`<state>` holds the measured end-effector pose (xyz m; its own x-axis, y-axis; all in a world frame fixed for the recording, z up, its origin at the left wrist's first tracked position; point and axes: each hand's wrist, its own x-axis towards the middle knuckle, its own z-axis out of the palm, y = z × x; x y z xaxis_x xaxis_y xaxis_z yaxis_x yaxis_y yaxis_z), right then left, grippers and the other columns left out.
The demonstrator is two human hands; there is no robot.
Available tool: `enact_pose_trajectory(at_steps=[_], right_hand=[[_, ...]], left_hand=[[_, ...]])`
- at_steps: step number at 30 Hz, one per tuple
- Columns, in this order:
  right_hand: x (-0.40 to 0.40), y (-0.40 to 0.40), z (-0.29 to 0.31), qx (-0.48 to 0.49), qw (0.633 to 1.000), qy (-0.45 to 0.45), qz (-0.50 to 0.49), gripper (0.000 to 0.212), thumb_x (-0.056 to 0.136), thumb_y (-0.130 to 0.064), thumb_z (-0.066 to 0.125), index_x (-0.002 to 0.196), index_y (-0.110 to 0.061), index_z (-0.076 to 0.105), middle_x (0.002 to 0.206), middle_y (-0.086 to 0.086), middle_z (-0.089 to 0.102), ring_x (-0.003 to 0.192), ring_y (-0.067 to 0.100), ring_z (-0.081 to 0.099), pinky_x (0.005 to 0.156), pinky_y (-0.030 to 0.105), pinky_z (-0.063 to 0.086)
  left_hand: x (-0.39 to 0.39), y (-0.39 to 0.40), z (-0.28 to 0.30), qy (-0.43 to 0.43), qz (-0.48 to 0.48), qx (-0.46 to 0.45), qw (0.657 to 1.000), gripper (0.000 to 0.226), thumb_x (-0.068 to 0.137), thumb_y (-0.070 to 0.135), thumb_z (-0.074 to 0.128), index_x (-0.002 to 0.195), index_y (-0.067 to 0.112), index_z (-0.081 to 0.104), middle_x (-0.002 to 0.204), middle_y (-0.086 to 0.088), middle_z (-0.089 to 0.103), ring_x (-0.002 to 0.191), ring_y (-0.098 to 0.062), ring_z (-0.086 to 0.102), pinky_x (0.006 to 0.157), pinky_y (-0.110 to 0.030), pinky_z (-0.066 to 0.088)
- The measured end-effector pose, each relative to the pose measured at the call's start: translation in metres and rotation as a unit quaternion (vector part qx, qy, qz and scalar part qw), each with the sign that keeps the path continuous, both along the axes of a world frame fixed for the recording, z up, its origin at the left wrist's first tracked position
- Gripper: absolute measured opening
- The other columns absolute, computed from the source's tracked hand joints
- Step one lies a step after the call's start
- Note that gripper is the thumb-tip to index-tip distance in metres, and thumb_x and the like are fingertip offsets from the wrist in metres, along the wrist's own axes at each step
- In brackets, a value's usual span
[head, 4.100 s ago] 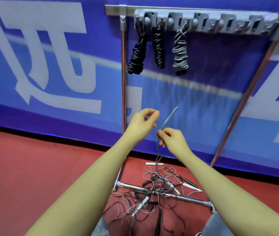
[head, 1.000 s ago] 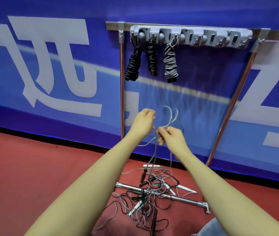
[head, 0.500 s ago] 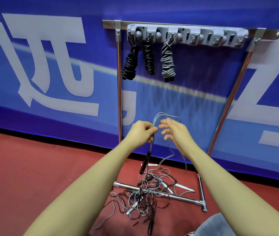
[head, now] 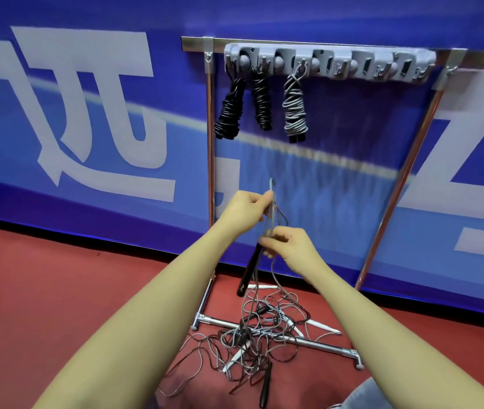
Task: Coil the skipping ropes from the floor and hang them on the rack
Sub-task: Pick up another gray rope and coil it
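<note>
While left hand [head: 246, 206] rose, right hand [head: 289, 243] dropped along rope [head: 271, 208].

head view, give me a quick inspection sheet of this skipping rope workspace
surface: red floor, ropes lying on it.
job's things: hook rack holds two black coiled ropes and one grey coiled rope; hooks to their right bare. Grey rope in hand, black handle dangling.
clutter: tangled rope pile draped over the rack's base bar.
grippers: left hand pinches the rope up high; right hand grips it lower, fingers curled.
cables: nothing seen besides ropes.
surroundings: blue banner with white lettering behind.
</note>
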<state>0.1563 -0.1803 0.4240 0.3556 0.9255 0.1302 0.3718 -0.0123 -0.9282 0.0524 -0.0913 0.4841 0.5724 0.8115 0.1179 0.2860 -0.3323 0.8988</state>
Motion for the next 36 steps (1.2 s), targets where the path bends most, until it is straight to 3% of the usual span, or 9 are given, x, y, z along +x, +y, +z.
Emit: enact_pose_trajectory(at_steps=[3, 6, 10, 14, 18, 22, 27, 32, 36], right_hand=[[0.004, 0.004, 0.01, 0.058, 0.993, 0.084, -0.052, 0.011, 0.088, -0.001, 0.061, 0.082, 0.006, 0.067, 0.053, 0.0, 0.062, 0.047, 0.006, 0.057, 0.06, 0.018, 0.051], [0.009, 0.005, 0.023, 0.1, 0.982, 0.14, -0.079, 0.014, 0.089, -0.001, 0.061, 0.077, 0.001, 0.067, 0.05, -0.002, 0.063, 0.047, 0.005, 0.059, 0.056, 0.015, 0.051], [0.013, 0.003, 0.031, 0.1, 0.983, 0.133, -0.074, 0.02, 0.09, -0.006, 0.062, 0.07, -0.006, 0.067, 0.052, 0.0, 0.063, 0.048, 0.006, 0.057, 0.056, 0.017, 0.051], [0.021, 0.0, 0.038, 0.048, 0.994, 0.037, -0.09, 0.024, 0.094, -0.014, 0.059, 0.072, -0.005, 0.066, 0.064, 0.009, 0.064, 0.05, 0.012, 0.06, 0.051, 0.021, 0.052], [0.024, -0.001, 0.046, 0.06, 0.991, 0.019, -0.118, 0.028, 0.096, -0.017, 0.055, 0.073, -0.005, 0.064, 0.07, 0.013, 0.065, 0.049, 0.012, 0.061, 0.05, 0.021, 0.053], [0.021, -0.001, 0.055, 0.126, 0.978, 0.134, -0.103, 0.028, 0.098, -0.018, 0.052, 0.075, -0.005, 0.062, 0.069, 0.012, 0.064, 0.049, 0.011, 0.062, 0.053, 0.019, 0.053], [0.023, -0.003, 0.057, 0.173, 0.952, 0.222, -0.117, 0.025, 0.1, -0.021, 0.047, 0.088, -0.005, 0.063, 0.082, 0.009, 0.065, 0.063, 0.013, 0.063, 0.057, 0.022, 0.053], [0.023, -0.012, 0.013, -0.016, 0.991, 0.114, -0.074, 0.015, 0.094, -0.011, 0.055, 0.109, -0.01, 0.057, 0.103, 0.011, 0.061, 0.07, 0.016, 0.06, 0.054, 0.021, 0.05], [0.003, -0.011, -0.015, -0.136, 0.989, -0.008, 0.055, 0.022, 0.092, -0.023, 0.061, 0.113, -0.018, 0.057, 0.095, 0.004, 0.062, 0.079, 0.017, 0.061, 0.068, 0.023, 0.05]], left_hand=[[-0.005, -0.007, -0.015, 0.022, -0.039, -0.059, 0.997, 0.022, 0.092, 0.023, 0.049, 0.087, 0.008, 0.065, 0.08, -0.01, 0.063, 0.073, -0.019, 0.054, 0.075, -0.031, 0.045], [-0.013, -0.019, -0.036, 0.055, -0.097, -0.059, 0.992, 0.022, 0.084, 0.012, 0.053, 0.104, 0.009, 0.061, 0.097, -0.012, 0.067, 0.086, -0.018, 0.058, 0.077, -0.027, 0.045], [-0.013, -0.018, -0.046, 0.056, -0.083, 0.062, 0.993, 0.022, 0.091, 0.008, 0.05, 0.111, 0.018, 0.055, 0.093, -0.004, 0.07, 0.09, -0.023, 0.064, 0.081, -0.032, 0.049], [-0.012, -0.02, -0.046, 0.056, -0.08, 0.114, 0.989, 0.051, 0.094, 0.005, 0.044, 0.136, 0.03, 0.029, 0.08, -0.005, 0.06, 0.068, -0.024, 0.059, 0.065, -0.032, 0.047], [-0.014, -0.023, -0.052, 0.059, -0.062, 0.136, 0.987, 0.032, 0.094, 0.002, 0.038, 0.121, 0.02, 0.038, 0.063, 0.001, 0.036, 0.049, -0.013, 0.033, 0.049, -0.023, 0.029], [-0.013, -0.025, -0.057, 0.132, -0.106, 0.138, 0.976, 0.022, 0.093, 0.014, 0.05, 0.112, 0.02, 0.061, 0.081, 0.005, 0.036, 0.066, -0.008, 0.042, 0.07, -0.021, 0.038], [-0.009, -0.02, -0.048, 0.09, -0.016, 0.146, 0.985, 0.016, 0.091, 0.022, 0.06, 0.08, 0.014, 0.068, 0.063, 0.002, 0.046, 0.058, -0.009, 0.043, 0.059, -0.022, 0.031], [-0.008, -0.018, -0.018, 0.025, 0.011, 0.099, 0.995, 0.028, 0.088, 0.025, 0.062, 0.06, 0.022, 0.058, 0.048, 0.007, 0.042, 0.041, -0.006, 0.033, 0.045, -0.015, 0.029], [-0.001, -0.024, 0.009, -0.01, -0.013, 0.102, 0.995, 0.031, 0.087, 0.024, 0.063, 0.057, 0.019, 0.055, 0.041, 0.008, 0.038, 0.04, -0.005, 0.033, 0.046, -0.017, 0.029]])
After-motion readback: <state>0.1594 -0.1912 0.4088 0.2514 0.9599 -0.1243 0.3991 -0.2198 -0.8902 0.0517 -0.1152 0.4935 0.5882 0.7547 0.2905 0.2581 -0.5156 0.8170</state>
